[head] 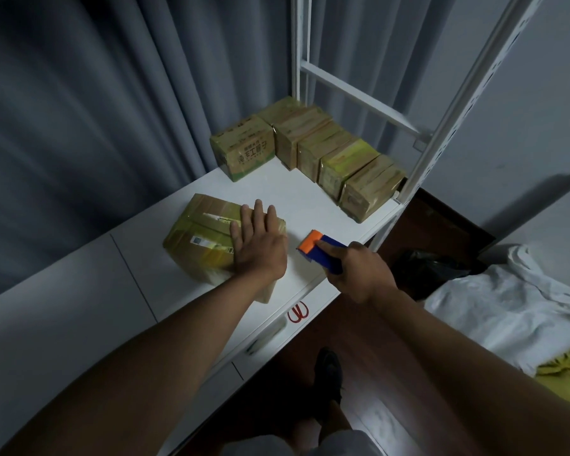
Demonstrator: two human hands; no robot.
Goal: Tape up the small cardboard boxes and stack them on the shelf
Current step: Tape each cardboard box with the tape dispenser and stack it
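Note:
A small cardboard box (201,238), wrapped in yellowish tape, lies on the white shelf top (297,199). My left hand (259,245) rests flat on its right end, fingers spread. My right hand (359,271) grips a blue and orange tape dispenser (323,250) just right of the box, its orange head on the shelf surface. Farther back, a row of several taped boxes (339,162) runs along the shelf's right edge, and one more box (242,153) stands to their left.
White metal shelf uprights (454,106) rise at the back right. Grey curtains (96,110) hang behind. A red pair of scissors (298,312) lies at the front edge. White cloth (514,307) and a black bag (425,268) lie on the dark floor to the right.

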